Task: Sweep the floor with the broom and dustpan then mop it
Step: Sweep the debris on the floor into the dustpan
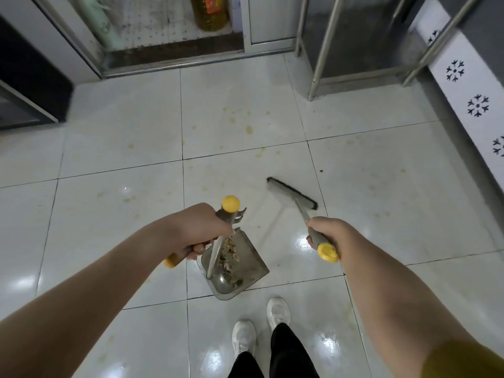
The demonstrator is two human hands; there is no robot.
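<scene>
Evidently the left grip [201, 227] closes round the dustpan's upright handle, holding the dustpan [245, 257] by the feet, likely so its scraps [229, 255] stay in. The right grip [330, 233] clasps the broom [291, 193], whose head reaches far right at the floor [109, 165]. Both tools are grey with yellow caps, and yellowish stains [249, 129] dot the tiles.

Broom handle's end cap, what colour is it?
Yellow. The end cap shows best in the head view, just past the right hand.
</scene>
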